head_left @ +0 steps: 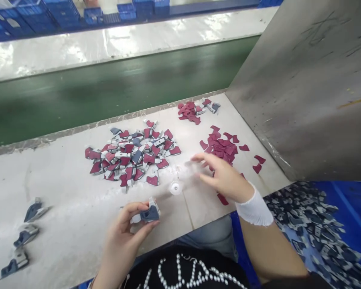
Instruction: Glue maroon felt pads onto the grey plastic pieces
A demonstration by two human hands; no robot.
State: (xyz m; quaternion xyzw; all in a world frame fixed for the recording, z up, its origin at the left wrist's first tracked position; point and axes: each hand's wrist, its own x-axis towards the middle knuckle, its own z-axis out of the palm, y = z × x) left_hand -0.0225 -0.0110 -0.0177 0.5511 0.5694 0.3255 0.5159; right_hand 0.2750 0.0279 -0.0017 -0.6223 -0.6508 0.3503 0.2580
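Note:
My left hand is closed on a small light-grey plastic piece with a dark blue face, held just above the table's front edge. My right hand is above the table with thumb and fingers apart. Its fingertips are smeared by motion, and I make out nothing held between them. Below and left of those fingertips lies a small white round disc. Flat maroon pieces lie in a loose heap just beyond my right hand, partly hidden by it. A single maroon piece rests below the wrist.
Grey pieces, mostly with maroon faces, form a large heap mid-table. A smaller maroon pile lies at the back. Three blue-grey pieces sit at left. A metal panel borders the right; a blue bin of pieces is below.

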